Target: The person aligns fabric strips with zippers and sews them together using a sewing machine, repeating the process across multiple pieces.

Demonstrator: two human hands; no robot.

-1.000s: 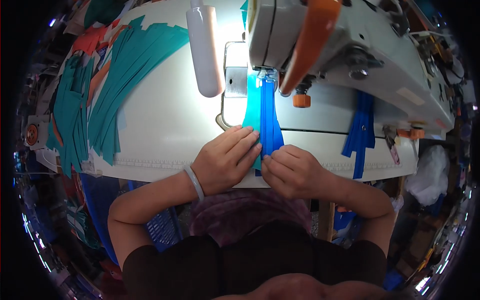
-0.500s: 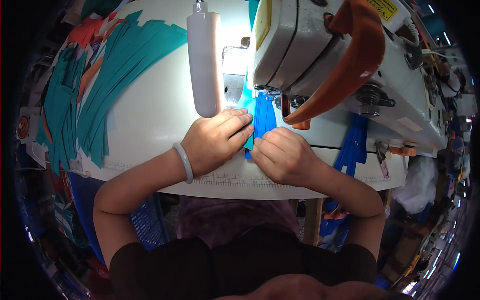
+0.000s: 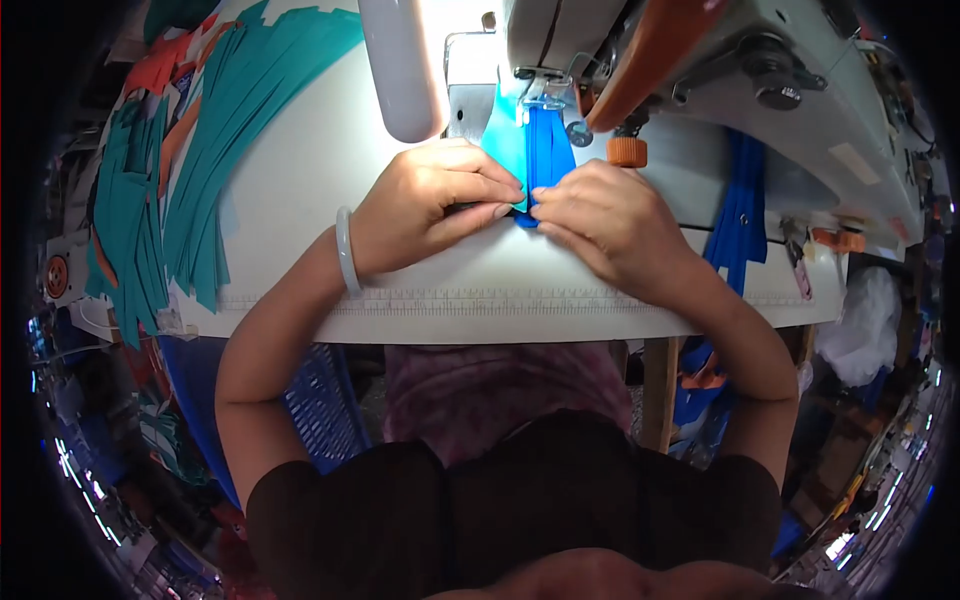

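Note:
Under the sewing machine head lie a teal fabric strip and a blue zipper, side by side with their edges meeting. My left hand, a pale bangle on its wrist, pinches the near end of the teal strip between thumb and fingers. On the other side, my right hand has its fingers closed on the near end of the blue zipper. The fingertips of both hands almost touch. The needle area is partly hidden by the machine head.
Several teal strips are piled at the left of the white table. A lamp hangs left of the machine. More blue zippers hang over the table's right side, near small snips. A ruler runs along the front edge.
Both hands have moved forward, closer to the needle area, together with the teal strip and the blue zipper. The whole view has shifted somewhat too.

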